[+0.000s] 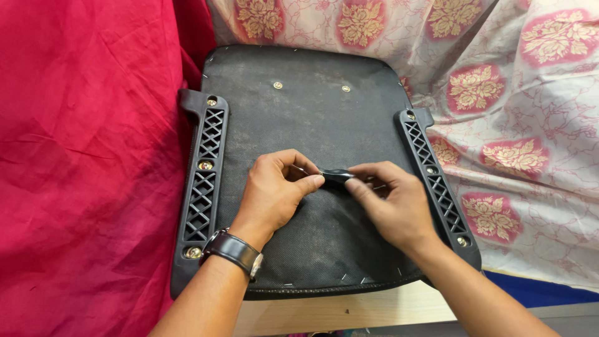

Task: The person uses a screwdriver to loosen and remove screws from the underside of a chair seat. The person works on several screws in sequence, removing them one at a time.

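Both hands, the left hand (274, 190) and the right hand (393, 203), met fingertip to fingertip, pinching a small dark metal tool (337, 175). It hovered over the upturned black fabric-covered chair seat (312, 118), between two black plastic lattice brackets (203, 181)

packages: I see none in front of me.
labels: none that I can make out on anything here.
signs: none.
screens: none.
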